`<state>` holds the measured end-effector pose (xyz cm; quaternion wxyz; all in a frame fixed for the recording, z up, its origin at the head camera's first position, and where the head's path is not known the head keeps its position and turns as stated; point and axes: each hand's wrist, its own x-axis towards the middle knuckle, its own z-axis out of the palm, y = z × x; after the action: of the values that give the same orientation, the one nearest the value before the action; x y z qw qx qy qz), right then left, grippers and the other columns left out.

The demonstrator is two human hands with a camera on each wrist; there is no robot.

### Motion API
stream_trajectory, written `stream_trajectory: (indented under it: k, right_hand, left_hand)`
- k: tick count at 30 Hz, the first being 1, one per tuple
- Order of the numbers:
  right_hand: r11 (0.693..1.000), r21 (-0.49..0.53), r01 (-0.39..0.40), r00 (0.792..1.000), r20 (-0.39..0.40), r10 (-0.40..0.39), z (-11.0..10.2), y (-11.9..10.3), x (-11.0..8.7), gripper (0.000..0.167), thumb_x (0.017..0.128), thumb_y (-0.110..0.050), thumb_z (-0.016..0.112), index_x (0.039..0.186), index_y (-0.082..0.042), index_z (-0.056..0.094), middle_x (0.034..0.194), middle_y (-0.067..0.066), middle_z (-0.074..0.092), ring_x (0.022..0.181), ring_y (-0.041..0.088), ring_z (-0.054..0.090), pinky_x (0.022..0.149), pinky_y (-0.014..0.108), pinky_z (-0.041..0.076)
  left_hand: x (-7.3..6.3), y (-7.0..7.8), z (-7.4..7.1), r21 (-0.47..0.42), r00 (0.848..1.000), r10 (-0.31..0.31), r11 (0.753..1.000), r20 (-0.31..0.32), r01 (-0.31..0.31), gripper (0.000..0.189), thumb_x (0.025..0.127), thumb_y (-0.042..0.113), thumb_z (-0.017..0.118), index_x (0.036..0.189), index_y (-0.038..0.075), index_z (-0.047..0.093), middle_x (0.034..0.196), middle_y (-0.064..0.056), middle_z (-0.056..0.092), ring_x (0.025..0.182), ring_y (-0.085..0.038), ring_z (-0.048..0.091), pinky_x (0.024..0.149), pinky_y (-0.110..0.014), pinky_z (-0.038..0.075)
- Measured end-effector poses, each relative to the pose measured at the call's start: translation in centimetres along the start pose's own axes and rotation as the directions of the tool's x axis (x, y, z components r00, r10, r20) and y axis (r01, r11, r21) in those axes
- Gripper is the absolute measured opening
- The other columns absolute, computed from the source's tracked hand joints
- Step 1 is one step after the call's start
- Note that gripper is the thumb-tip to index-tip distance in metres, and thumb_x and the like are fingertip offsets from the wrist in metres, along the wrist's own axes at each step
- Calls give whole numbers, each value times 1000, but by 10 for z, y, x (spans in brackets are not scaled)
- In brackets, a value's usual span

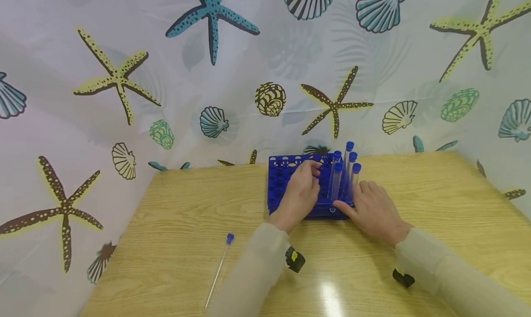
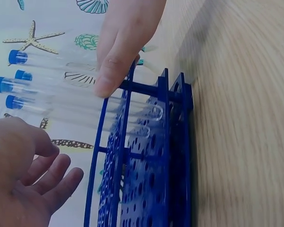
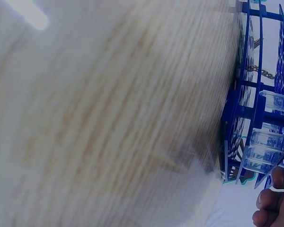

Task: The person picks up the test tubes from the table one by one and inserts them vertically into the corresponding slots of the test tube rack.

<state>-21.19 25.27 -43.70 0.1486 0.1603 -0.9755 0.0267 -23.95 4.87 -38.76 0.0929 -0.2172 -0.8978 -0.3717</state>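
A blue test tube rack (image 1: 277, 188) stands at the back of the table. Several clear test tubes (image 1: 336, 184) with blue caps stand upright in its right end. Over the rack's middle is my left hand (image 1: 299, 195), its fingers loosely bent and holding nothing, left of the tubes. My right hand (image 1: 375, 212) holds the rack's front right corner, thumb in front and fingers along the side. The left wrist view shows that thumb (image 2: 106, 85) close beside the tubes; contact with them cannot be told. Tube bottoms (image 3: 265, 153) show inside the rack in the right wrist view.
Another capped test tube (image 1: 218, 272) lies on the wooden table (image 1: 186, 206), left of my left forearm. Behind the table hangs a white cloth (image 1: 249, 68) printed with starfish and shells. Dark wrist devices (image 1: 295, 259) sit at both sleeves.
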Motion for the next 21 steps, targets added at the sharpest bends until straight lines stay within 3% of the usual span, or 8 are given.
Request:
stream_trajectory:
  k: [11, 18, 21]
  right_hand:
    - [1000, 20, -5, 1000, 10, 5, 0, 0, -1, 61, 97, -61, 48, 92, 0, 53, 75, 6, 47, 71, 24, 41, 66, 34, 30]
    - [1000, 13, 6, 1000, 13, -6, -2, -1, 0, 59, 98, -61, 47, 86, -3, 50, 73, 4, 43, 68, 22, 36, 64, 32, 27]
    - [1000, 15, 8, 1000, 11, -8, -2, -1, 0, 58, 98, -60, 47, 87, -3, 50, 73, 4, 43, 67, 22, 36, 64, 32, 26]
  left_hand:
    - [-20, -12, -37, -5, 998, 52, 999, -18, -53, 27, 93, -5, 56, 119, 4, 55, 105, -8, 67, 96, -18, 64, 82, -24, 54]
    - [-39, -20, -65, -76, 996, -29, 996, 79, 35, 24, 97, 0, 55, 121, 5, 53, 105, -10, 67, 94, -19, 64, 79, -27, 54]
    - [-46, -25, -73, -91, 995, -54, 994, 85, 61, 24, 97, 1, 56, 120, 5, 53, 104, -11, 67, 92, -21, 65, 80, -32, 55]
